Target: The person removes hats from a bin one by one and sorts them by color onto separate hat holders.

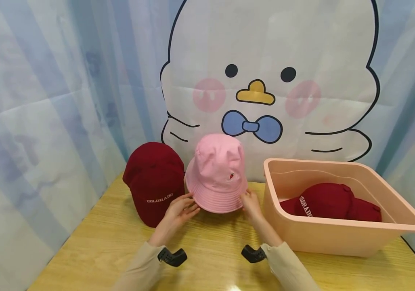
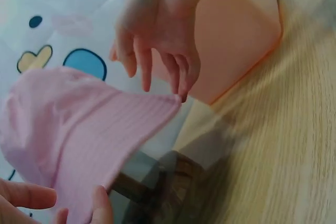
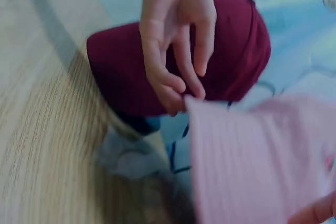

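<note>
A pink bucket hat [image 1: 219, 169] with a small strawberry emblem stands upright near the back of the table, its brim toward me. My left hand [image 1: 180, 211] pinches the brim's left edge between thumb and fingers, as the right wrist view shows beside the hat [image 3: 252, 156]. At the brim's right edge, my right hand [image 1: 251, 205] pinches with its fingertips; the left wrist view shows this grip above the hat [image 2: 79, 124]. Just left of my left hand is a dark red COLORADO cap [image 1: 156, 182], its visor pointing down to the table.
A peach plastic bin [image 1: 338, 232] stands at the right, holding another dark red COLORADO cap [image 1: 325, 200]. Behind the wooden table [image 1: 207, 250] hangs a curtain [image 1: 294, 32] with a cartoon bird. Under the brim is a dark, blurred shape [image 2: 181, 177] that I cannot identify.
</note>
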